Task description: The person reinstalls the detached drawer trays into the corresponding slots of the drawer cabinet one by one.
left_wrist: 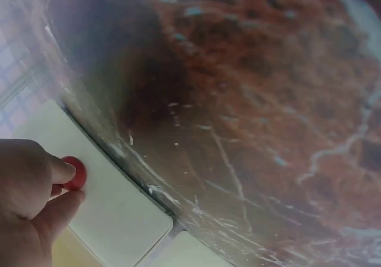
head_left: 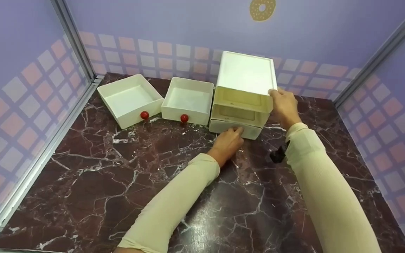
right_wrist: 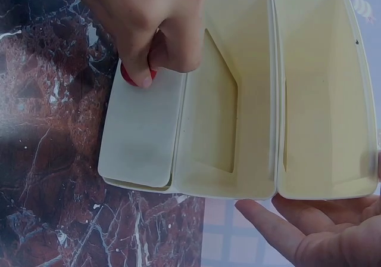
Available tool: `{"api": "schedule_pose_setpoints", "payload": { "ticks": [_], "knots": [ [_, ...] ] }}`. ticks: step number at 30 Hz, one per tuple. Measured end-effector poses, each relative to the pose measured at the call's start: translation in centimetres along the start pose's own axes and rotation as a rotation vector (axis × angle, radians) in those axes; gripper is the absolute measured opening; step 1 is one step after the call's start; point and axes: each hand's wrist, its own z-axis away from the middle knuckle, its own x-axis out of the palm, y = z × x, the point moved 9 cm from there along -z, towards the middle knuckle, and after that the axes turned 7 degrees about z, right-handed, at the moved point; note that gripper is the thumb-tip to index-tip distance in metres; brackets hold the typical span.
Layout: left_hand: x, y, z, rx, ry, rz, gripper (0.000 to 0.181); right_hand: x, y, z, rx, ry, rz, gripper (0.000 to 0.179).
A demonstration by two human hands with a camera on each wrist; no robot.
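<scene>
Left hand (head_left: 227, 143) pinched the red knob (left_wrist: 78, 176), bottom drawer (right_wrist: 140, 139) just beyond its fingers | right hand (head_left: 285, 106), fingers clamped on the cabinet (head_left: 248, 72), seemingly steadied it | two loose drawers (head_left: 188, 100) sat left of both hands, perhaps for working room

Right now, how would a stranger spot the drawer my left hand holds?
On the marbled table, a white cabinet stands right of two loose drawers. The bottom slot holds your drawer. Unlike those two, it is inside, its red knob pinched by your left hand.
</scene>
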Motion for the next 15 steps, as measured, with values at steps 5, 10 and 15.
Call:
{"api": "schedule_pose_setpoints", "payload": {
  "ticks": [5,10,15],
  "knots": [
    [0.0,-0.3,0.3,0.002,-0.032,0.017,0.024,0.2,0.0,0.1,0.013,-0.008,-0.020,0.047],
    [0.0,-1.2,0.9,0.088,-0.076,-0.023,0.022,0.2,0.0,0.1,0.007,-0.007,-0.020,0.047],
    [-1.2,-4.4,2.0,0.171,0.076,-0.080,0.023,-0.1,-0.4,0.1,-0.023,0.014,0.018,0.045]
  ]
}}
